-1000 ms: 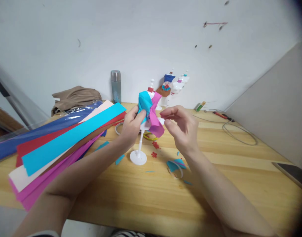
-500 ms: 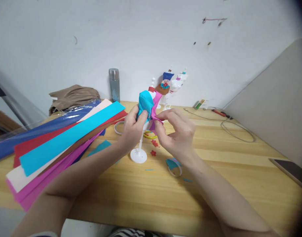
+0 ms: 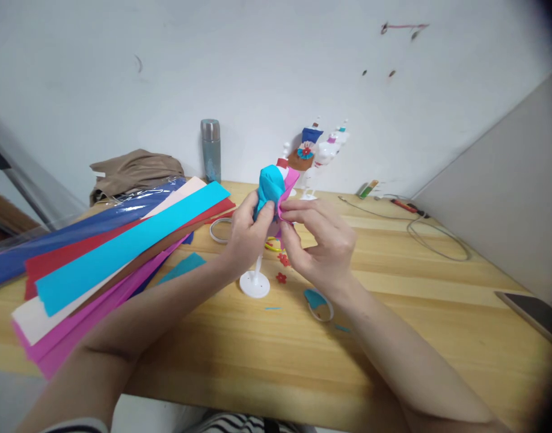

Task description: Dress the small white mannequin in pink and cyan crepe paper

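Note:
A small white dress form on a round base stands in front of me, dressed in turquoise crepe paper and magenta crepe paper. Red shows at its neck. My left hand is closed around the left side of the form, thumb pressed on the turquoise paper. From the right, my right hand pinches the magenta paper's edge against the turquoise between thumb and fingers. Both hands hide the form's lower body. Just below lie red paper flowers and a white tape roll with turquoise scraps.
Long coloured paper strips are fanned out at left, near a brown cloth and a flask. Other dressed forms stand by the wall. At right are a cable, a red-handled tool and a phone.
My right fingers have moved up and left along the magenta paper, bringing its edge closer to the turquoise. My left hand keeps its grip. The whole view has shifted slightly.

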### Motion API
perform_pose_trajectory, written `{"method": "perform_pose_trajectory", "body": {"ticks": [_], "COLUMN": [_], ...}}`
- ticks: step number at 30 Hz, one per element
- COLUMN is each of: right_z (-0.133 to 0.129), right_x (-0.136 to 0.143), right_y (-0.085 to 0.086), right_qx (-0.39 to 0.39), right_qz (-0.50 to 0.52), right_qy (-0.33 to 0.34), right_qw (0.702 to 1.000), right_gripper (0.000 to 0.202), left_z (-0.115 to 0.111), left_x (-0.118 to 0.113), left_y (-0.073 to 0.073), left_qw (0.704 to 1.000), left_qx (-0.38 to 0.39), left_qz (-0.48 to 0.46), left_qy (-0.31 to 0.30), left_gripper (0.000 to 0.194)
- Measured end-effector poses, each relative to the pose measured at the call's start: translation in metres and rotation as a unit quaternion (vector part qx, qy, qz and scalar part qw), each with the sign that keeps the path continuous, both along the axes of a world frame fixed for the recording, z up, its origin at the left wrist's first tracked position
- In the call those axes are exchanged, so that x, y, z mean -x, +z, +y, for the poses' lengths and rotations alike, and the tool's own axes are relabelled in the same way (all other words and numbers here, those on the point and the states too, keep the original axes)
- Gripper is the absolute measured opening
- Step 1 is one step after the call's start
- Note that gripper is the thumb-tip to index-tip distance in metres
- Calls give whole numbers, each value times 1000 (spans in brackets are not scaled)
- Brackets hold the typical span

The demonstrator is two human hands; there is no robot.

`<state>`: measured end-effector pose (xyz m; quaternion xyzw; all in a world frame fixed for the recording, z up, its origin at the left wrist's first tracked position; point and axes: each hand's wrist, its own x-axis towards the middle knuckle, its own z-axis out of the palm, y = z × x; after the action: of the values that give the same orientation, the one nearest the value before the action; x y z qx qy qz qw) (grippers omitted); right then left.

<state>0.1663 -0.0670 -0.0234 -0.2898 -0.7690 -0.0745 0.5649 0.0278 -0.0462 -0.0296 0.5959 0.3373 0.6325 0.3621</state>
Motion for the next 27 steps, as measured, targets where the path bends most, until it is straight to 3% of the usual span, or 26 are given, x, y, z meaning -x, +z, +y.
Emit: {"method": "perform_pose_trajectory", "body": {"ticks": [8, 12, 16, 21, 24, 27], "right_z": [-1, 1, 3, 4, 6, 13], "right_x": [2, 0, -1, -3, -6, -10], "right_y": [0, 0, -3, 0, 3, 2], "right_qx": [22, -14, -46, -55, -2, 92], "right_qz": [-27, -52, -67, -66, -29, 85], "right_qy": [-16, 3, 2, 17, 51, 16], "right_qw": [999, 999, 997, 996, 998, 992], "right_gripper": [13, 18, 20, 18, 11, 13], "left_z": [0, -1, -3, -5, -1, 5], "left_x": [-2, -2, -1, -1, -3, -5], "left_y": [-7, -10, -8, -2, -5, -12], "left_qw": [1000, 998, 997, 995, 992, 991], "left_qx": [12, 22, 12, 52, 65, 61], "left_qz": [-17, -41, -66, -66, -91, -98], "left_qy": [-17, -35, -31, -55, -53, -66], "left_gripper": [16, 18, 27, 25, 23, 21]}}
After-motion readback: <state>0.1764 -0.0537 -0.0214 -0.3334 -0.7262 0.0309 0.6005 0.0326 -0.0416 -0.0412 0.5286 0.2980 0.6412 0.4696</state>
